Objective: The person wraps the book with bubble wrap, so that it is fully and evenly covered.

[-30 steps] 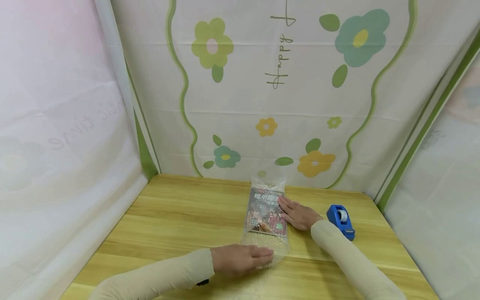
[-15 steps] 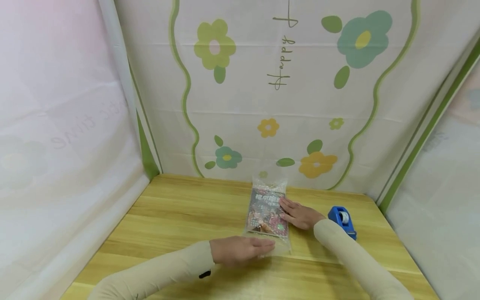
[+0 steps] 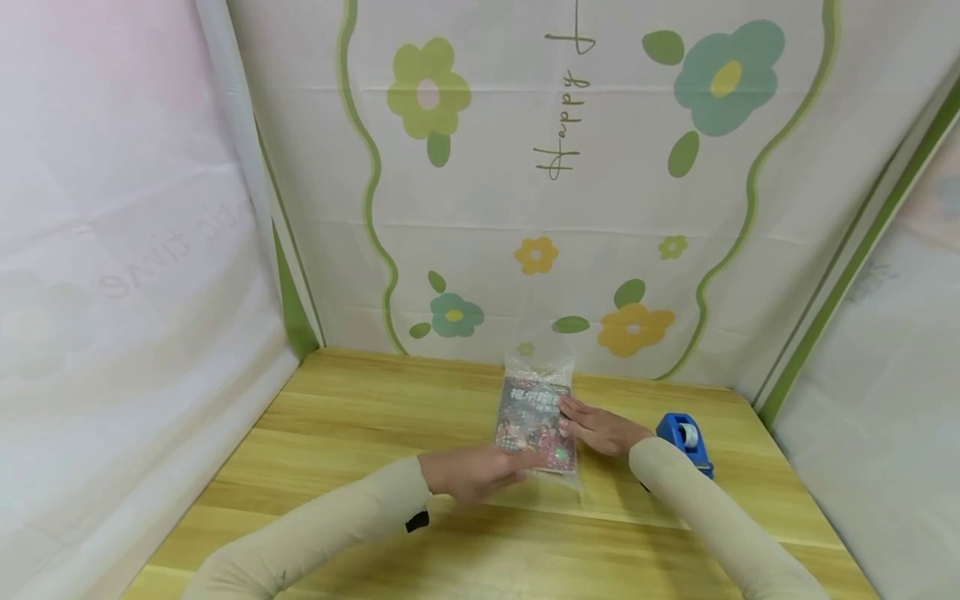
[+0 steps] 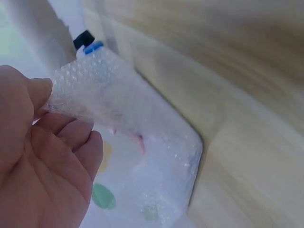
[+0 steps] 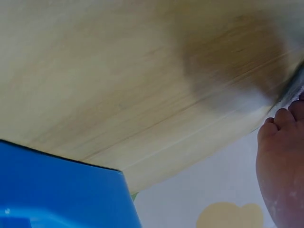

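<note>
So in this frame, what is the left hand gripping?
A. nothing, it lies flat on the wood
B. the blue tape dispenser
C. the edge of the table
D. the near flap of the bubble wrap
D: the left hand pinches the near flap of the bubble wrap between thumb and fingers, lifted over the book; the tape dispenser sits untouched to the right.
</note>
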Motion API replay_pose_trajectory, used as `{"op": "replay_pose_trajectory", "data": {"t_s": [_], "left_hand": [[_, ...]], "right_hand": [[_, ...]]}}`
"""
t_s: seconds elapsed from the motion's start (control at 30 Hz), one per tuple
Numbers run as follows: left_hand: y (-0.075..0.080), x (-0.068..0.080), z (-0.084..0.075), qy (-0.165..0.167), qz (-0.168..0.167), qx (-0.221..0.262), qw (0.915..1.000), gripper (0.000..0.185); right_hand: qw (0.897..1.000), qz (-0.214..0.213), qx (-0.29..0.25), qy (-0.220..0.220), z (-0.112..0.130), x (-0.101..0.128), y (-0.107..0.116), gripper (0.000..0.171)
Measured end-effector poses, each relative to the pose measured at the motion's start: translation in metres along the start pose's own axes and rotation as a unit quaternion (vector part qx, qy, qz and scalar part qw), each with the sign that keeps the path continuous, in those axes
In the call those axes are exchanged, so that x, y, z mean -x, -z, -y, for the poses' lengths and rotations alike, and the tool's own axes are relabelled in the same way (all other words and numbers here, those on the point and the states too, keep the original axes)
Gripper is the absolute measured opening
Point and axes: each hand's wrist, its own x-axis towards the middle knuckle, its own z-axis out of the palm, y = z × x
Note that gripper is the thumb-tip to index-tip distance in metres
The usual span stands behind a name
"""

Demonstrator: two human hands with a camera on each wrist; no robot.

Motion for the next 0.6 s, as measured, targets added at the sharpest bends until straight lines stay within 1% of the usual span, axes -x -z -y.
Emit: {"op": "replay_pose_trajectory", "data": {"t_s": [0.13,0.33,0.5,0.6], "left_hand": [[0.008,-0.005,0.006,0.015,-0.01,0.02,0.9996,0.051],[0.018,-0.013,0.018,0.056,-0.015,0.036,0.9976,0.05],[0.025,-0.019,0.029,0.096,-0.021,0.061,0.9933,0.05],[0.028,-0.024,0.035,0.114,-0.028,0.071,0.9905,0.051]], "right_hand": [[1.0,0.002,-0.02,-0.003,0.001,0.0,0.001,0.073],[0.999,0.003,-0.036,-0.003,-0.001,-0.002,0.0,0.068],[0.999,0.004,-0.049,-0.016,0.0,-0.003,0.001,0.068],[0.998,0.005,-0.056,-0.017,0.002,-0.003,0.003,0.068]]}}
